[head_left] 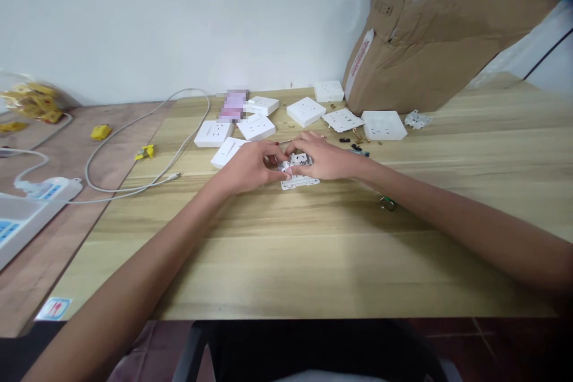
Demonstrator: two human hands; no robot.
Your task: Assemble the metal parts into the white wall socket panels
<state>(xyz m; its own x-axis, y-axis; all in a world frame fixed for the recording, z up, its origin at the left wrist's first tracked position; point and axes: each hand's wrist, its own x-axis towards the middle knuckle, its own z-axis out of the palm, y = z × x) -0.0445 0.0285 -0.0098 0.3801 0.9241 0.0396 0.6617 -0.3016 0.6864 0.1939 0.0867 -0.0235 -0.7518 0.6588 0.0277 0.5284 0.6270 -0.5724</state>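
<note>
both hands meet at mid-desk, over the light wood desk (313,262). left hand (249,167) and right hand (323,158) each pinch the same small white socket insert (296,161) from opposite sides, fingers curled shut on it. the insert sits right between the fingertips, held just above the desk, with dark slots showing on top. a second white piece, a flat socket frame (299,182), lies on the desk directly under the hands, touching or nearly touching the held part; can't tell which.

behind the hands: a loose cluster of white socket plates (255,126), some face up, some stacked at angles. one opened plate (342,119) shows its inner side, with small brass and black bits (356,144) scattered near it. another white plate (384,125) is to the right of that, and a small white part (417,119) lies further right.

a metal ring (388,203) lies on the desk just beside the right forearm. a folded cardboard box (447,36) leans on the wall at the back right. left side: a white cable (147,125) loops across the desk, a power strip (31,209) sits at the left edge, and yellow clips (145,152) are near the cable.
</note>
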